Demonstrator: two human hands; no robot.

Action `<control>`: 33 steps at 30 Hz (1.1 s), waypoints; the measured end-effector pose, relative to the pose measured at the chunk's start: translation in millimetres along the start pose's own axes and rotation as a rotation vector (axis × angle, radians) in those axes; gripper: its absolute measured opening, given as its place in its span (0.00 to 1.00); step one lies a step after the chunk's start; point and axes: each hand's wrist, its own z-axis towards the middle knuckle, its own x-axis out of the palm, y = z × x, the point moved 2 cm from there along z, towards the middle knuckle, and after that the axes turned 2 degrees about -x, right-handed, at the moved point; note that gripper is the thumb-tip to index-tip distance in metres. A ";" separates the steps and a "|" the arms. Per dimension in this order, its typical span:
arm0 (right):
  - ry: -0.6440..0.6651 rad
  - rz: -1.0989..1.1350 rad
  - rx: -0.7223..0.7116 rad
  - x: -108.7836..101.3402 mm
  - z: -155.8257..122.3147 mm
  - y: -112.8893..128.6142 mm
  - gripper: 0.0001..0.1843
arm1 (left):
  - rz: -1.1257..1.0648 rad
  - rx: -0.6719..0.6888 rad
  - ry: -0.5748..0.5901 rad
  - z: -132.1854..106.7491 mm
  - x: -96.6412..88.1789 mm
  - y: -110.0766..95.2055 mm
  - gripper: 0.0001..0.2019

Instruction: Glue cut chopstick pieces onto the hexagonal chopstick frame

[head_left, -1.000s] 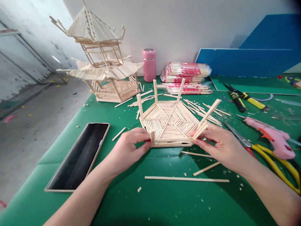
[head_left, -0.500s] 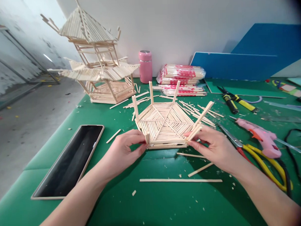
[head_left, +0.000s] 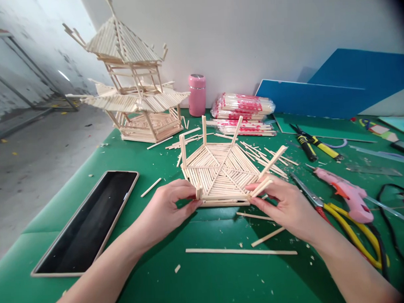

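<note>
A hexagonal base of pale wooden sticks point(head_left: 222, 168) lies on the green table in front of me, with stick posts rising at its corners. My left hand point(head_left: 177, 201) pinches its near left corner between thumb and fingers, beside a short post point(head_left: 198, 191). At the near right corner my right hand point(head_left: 278, 197) grips with thumb and fingers, around the foot of an outward-leaning post point(head_left: 262, 187). Between the hands runs the near edge, where sticks are stacked with a thin dark gap. My fingertips partly hide both corners.
A stick pagoda point(head_left: 134, 101) stands back left, near a pink flask point(head_left: 197, 95) and wrapped stick bundles point(head_left: 243, 106). A phone point(head_left: 88, 221) lies left. To the right are pliers point(head_left: 316, 143), scissors point(head_left: 350, 226) and a pink glue gun point(head_left: 345, 193). A loose stick point(head_left: 241, 251) lies nearest me.
The view has tilted up slightly, so most things sit a little lower in the picture. Both hands keep their hold at the same two corners of the base.
</note>
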 end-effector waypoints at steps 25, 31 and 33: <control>-0.061 0.028 -0.041 1.1 -6.1 -0.3 0.06 | 0.802 0.281 -0.100 -0.4 55.9 -70.0 0.10; -0.047 0.065 -0.034 -0.4 -6.3 3.3 0.04 | 0.903 0.218 -0.018 17.9 60.6 -70.1 0.06; -0.042 0.062 -0.032 0.0 -6.6 2.6 0.05 | 0.905 0.212 -0.007 18.4 60.9 -69.5 0.06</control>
